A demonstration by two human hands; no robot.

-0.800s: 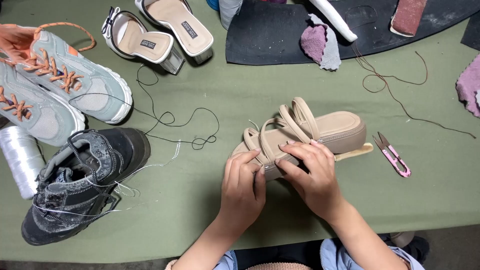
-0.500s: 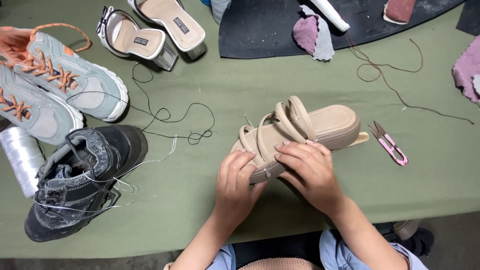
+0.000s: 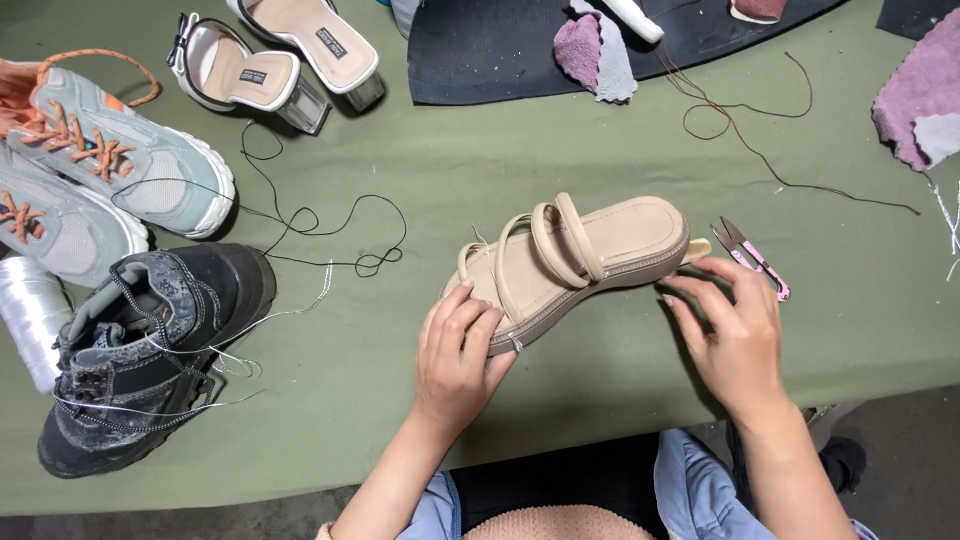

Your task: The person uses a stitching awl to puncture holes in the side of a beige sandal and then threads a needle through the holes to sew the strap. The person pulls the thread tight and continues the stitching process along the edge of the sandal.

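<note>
A beige strappy platform sandal (image 3: 575, 262) lies on its sole near the middle of the green-covered table (image 3: 620, 400), its long axis running from lower left to upper right — toe end toward the person's left, heel end up and to the right. The left hand (image 3: 455, 362) rests on the toe end, fingers curled over the front edge of the sole and pressing it down, so this grip is closed lightly on the sandal rather than wrapped around it. The right hand (image 3: 735, 335) sits just beside the heel end, fingers spread and loosely open, fingertips touching or almost touching the rear of the sole; whether they truly make contact cannot be told. A small pair of pink-handled thread snips (image 3: 752, 258) lies just beyond the right hand's fingertips, very near the heel — closer to the right hand than to the left. To the left of the sandal a loose black thread (image 3: 320, 225) loops across the cloth, and further left stand a black sneaker (image 3: 150, 360), two pale grey-green sneakers with orange laces (image 3: 110, 160) and a spool of clear line (image 3: 30, 315). At the far edge sit a pair of white block-heeled sandals (image 3: 270, 65), a dark mat (image 3: 500, 50) with purple fabric scraps (image 3: 585, 50), and a brown cord (image 3: 750, 120).
</note>
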